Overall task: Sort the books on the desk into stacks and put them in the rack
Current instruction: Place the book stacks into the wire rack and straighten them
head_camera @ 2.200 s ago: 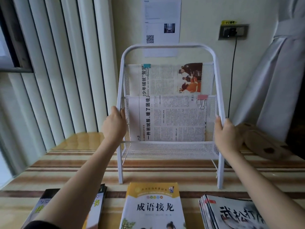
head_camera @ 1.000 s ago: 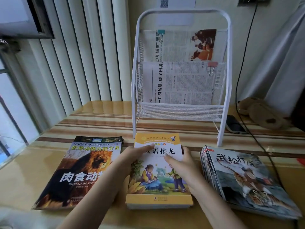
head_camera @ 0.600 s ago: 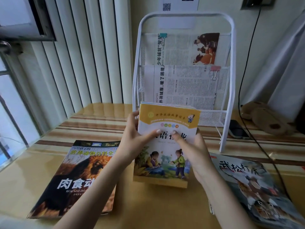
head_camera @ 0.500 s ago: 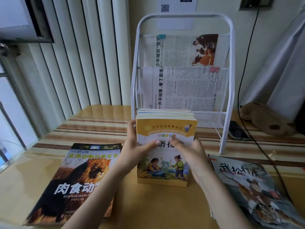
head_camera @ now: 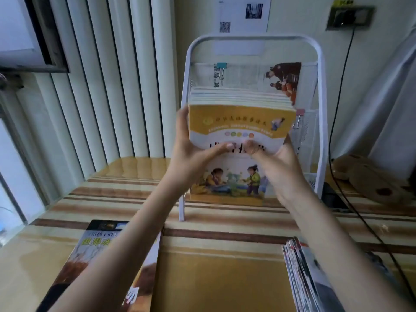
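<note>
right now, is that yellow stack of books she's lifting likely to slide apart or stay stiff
The yellow stack probably stays stiff: it looks thick, edges squared. The glossy covers could let thin books slip, though the left hand and right hand clamp both sides. Likely fairly heavy.

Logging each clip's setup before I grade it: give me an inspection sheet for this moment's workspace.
Surface: striped desk, glossy.
Job's things: yellow stack held upright in front of the white rack; lion book flat at near left; magazine pile at near right.
Clutter: newspapers clipped in the rack's upper pockets; brown plush item and a dark flat object right of the rack.
Grippers: left hand and right hand grip the stack's sides, thumbs on the cover.
Cables: black cable runs from the wall socket down across the desk.
Surroundings: vertical blinds at left, notice on the wall.
</note>
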